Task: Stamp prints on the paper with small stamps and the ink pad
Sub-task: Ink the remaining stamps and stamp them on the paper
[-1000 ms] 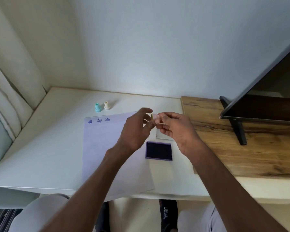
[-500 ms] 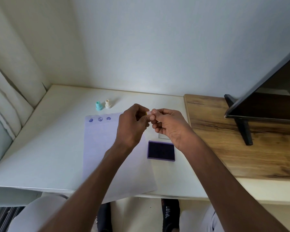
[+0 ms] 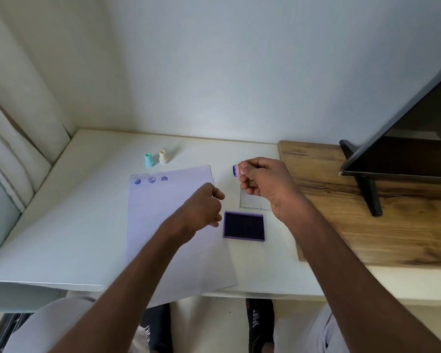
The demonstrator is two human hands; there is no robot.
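My right hand holds a small pink stamp above the table, its inked purple face turned left. My left hand hovers over the right edge of the white paper, fingers curled; whether it holds anything I cannot tell. Three purple prints run along the paper's top edge. The open ink pad with its dark purple surface lies right of the paper, below my right hand. Its clear lid lies just behind it, partly hidden. A teal stamp and a cream stamp stand upright behind the paper.
The white table meets a wall behind and a curtain at left. A wooden board at right carries a dark screen on a black stand. The paper's near edge overhangs the table. My knees and shoes show below.
My hands were together at the pink stamp; now they have parted. The left hand dropped down-left over the paper, and the right hand keeps the stamp raised.
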